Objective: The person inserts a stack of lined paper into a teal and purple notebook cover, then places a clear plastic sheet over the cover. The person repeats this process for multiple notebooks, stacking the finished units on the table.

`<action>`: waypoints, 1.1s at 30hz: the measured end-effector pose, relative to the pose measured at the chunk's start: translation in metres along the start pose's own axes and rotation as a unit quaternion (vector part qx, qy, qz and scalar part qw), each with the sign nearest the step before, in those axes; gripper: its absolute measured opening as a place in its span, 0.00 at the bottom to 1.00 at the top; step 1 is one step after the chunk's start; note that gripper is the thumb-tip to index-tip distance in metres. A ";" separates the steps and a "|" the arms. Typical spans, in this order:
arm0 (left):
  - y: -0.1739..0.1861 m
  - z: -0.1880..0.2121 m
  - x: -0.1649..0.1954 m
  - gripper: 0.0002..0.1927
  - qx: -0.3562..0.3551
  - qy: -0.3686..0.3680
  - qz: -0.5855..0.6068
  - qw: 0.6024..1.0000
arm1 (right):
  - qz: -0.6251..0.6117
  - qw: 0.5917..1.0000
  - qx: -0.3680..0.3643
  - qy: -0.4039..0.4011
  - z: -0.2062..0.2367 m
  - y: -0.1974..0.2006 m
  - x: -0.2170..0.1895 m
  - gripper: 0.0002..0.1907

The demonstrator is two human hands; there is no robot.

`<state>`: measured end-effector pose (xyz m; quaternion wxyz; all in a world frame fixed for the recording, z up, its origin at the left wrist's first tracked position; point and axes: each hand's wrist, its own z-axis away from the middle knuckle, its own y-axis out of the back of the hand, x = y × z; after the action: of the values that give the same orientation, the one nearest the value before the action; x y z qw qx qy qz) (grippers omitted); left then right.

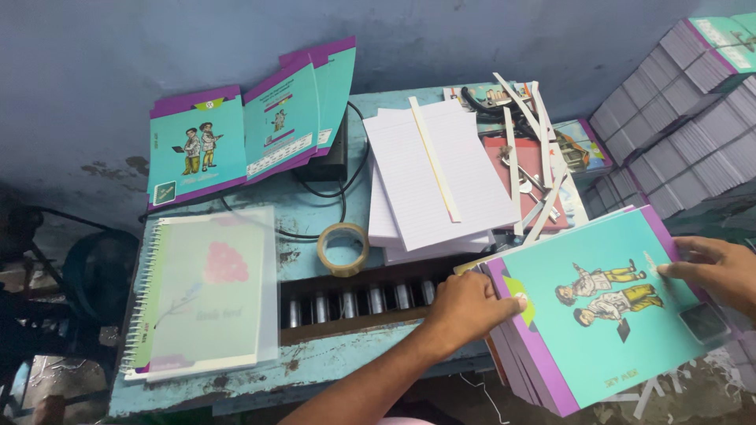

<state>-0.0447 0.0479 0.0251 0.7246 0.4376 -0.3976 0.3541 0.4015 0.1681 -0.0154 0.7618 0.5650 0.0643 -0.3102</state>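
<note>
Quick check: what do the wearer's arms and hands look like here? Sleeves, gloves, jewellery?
Both are bare. The left hand has no glove, ring or watch visible, and its forearm is uncovered right down to the frame edge, with no sleeve showing. The right hand is also ungloved; only the hand and wrist are in frame, so any sleeve there is out of view.

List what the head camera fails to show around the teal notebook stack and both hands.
- Right hand: wrist cut off by the picture's right edge.
- Teal notebook stack: lower books hidden beneath the top cover; how many cannot be told.
- Left hand: palm faces down, so what lies beneath is hidden.
- Metal tools: partly covered by white paper strips.
</note>
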 end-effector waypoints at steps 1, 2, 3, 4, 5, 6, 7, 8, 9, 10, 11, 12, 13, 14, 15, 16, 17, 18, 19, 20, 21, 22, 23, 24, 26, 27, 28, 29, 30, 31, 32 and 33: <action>0.001 0.000 0.000 0.26 -0.002 -0.008 0.002 1.000 | -0.003 1.000 -0.011 0.013 -0.010 0.000 0.012 0.37; 0.002 0.000 0.000 0.27 -0.004 -0.017 0.003 1.000 | -0.007 0.999 -0.021 0.026 -0.020 -0.002 0.021 0.39; 0.005 0.000 0.000 0.29 -0.013 -0.005 0.014 1.000 | -0.011 0.999 -0.032 0.040 -0.028 -0.001 0.025 0.40; 0.007 0.002 0.000 0.31 -0.022 0.007 0.025 0.999 | 0.045 0.993 0.002 0.108 -0.031 0.002 0.021 0.41; 0.008 0.004 0.001 0.33 -0.033 0.018 0.036 0.999 | 0.101 0.979 0.036 0.175 -0.034 0.006 0.014 0.43; 0.011 0.005 0.001 0.34 -0.028 0.034 0.051 0.998 | 0.157 0.956 0.070 0.239 -0.037 0.011 0.006 0.44; 0.016 0.010 -0.001 0.35 -0.025 0.051 0.066 0.996 | 0.182 0.953 0.096 0.224 -0.033 0.012 -0.005 0.43; 0.022 0.010 -0.002 0.35 -0.022 0.066 0.081 0.994 | 0.206 0.948 0.125 0.209 -0.025 0.013 -0.024 0.41; 0.028 0.007 -0.002 0.34 -0.009 0.067 0.088 0.994 | 0.231 0.941 0.152 0.195 -0.014 0.013 -0.048 0.39; 0.034 0.006 -0.003 0.33 0.005 0.073 0.096 0.993 | 0.185 0.951 0.136 0.209 0.000 0.013 -0.074 0.37; 0.041 0.007 -0.007 0.32 0.018 0.077 0.102 0.992 | 0.137 0.958 0.120 0.222 0.016 0.010 -0.103 0.36; 0.049 0.005 -0.009 0.30 0.067 0.050 0.086 0.993 | 0.089 0.961 0.109 0.236 0.029 0.004 -0.137 0.34; 0.058 0.003 -0.012 0.27 0.115 0.024 0.072 0.991 | 0.083 0.963 0.095 0.238 0.042 -0.006 -0.169 0.32; 0.064 0.001 -0.014 0.25 0.162 -0.003 0.058 0.985 | 0.079 0.964 0.081 0.240 0.054 -0.014 -0.200 0.30; 0.072 -0.002 -0.017 0.23 0.192 -0.013 0.050 0.980 | 0.065 0.974 0.050 0.210 0.064 -0.022 -0.229 0.29; 0.081 -0.006 -0.020 0.21 0.222 -0.020 0.043 0.974 | 0.053 0.982 0.016 0.178 0.074 -0.031 -0.255 0.28; 0.089 -0.010 -0.023 0.20 0.251 -0.027 0.035 0.967 | 0.059 0.982 0.004 0.180 0.080 -0.043 -0.276 0.27; 0.096 -0.015 -0.025 0.18 0.259 -0.049 0.032 0.964 | 0.064 0.981 -0.007 0.183 0.084 -0.052 -0.295 0.27; 0.104 -0.020 -0.026 0.16 0.267 -0.071 0.028 0.961 | 0.062 0.979 -0.017 0.196 0.086 -0.060 -0.310 0.27; 0.110 -0.024 -0.028 0.15 0.274 -0.093 0.025 0.957 | 0.061 0.976 -0.028 0.207 0.085 -0.069 -0.321 0.27; 0.115 -0.027 -0.029 0.14 0.285 -0.104 -0.003 0.953 | 0.059 0.973 -0.039 0.219 0.083 -0.078 -0.329 0.27; 0.120 -0.031 -0.030 0.13 0.296 -0.118 -0.033 0.947 | 0.066 0.972 -0.032 0.223 0.077 -0.087 -0.336 0.30; 0.123 -0.033 -0.031 0.14 0.306 -0.130 -0.061 0.941 | 0.073 0.971 -0.026 0.226 0.072 -0.096 -0.341 0.33; 0.127 -0.035 -0.031 0.15 0.290 -0.115 -0.068 0.948 | 0.081 0.970 -0.017 0.229 0.066 -0.104 -0.345 0.36; 0.130 -0.037 -0.032 0.19 0.257 -0.081 -0.081 0.960 | 0.068 0.952 0.046 0.294 0.054 -0.119 -0.347 0.49; 0.131 -0.038 -0.032 0.22 0.259 -0.091 -0.099 0.956 | 0.060 0.939 0.080 0.329 0.048 -0.123 -0.350 0.56; 0.130 -0.038 -0.031 0.25 0.261 -0.100 -0.119 0.953 | 0.088 0.943 0.084 0.309 0.043 -0.126 -0.352 0.57; 0.129 -0.037 -0.031 0.28 0.259 -0.105 -0.136 0.950 | 0.118 0.947 0.085 0.286 0.041 -0.132 -0.351 0.57; 0.128 -0.037 -0.031 0.31 0.257 -0.093 -0.134 0.953 | 0.148 0.950 0.087 0.263 0.039 -0.136 -0.351 0.58; 0.127 -0.036 -0.031 0.33 0.254 -0.083 -0.132 0.954 | 0.161 0.954 0.087 0.238 0.037 -0.140 -0.352 0.59; 0.127 -0.035 -0.030 0.36 0.252 -0.071 -0.129 0.956 | 0.175 0.957 0.086 0.213 0.035 -0.142 -0.351 0.61; 0.126 -0.035 -0.030 0.37 0.244 -0.068 -0.128 0.959 | 0.188 0.960 0.086 0.189 0.033 -0.144 -0.351 0.62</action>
<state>-0.1570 0.1211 0.0329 0.6064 0.6715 -0.2880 0.3137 0.0338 0.2546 0.0353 0.7291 0.6784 0.0729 -0.0535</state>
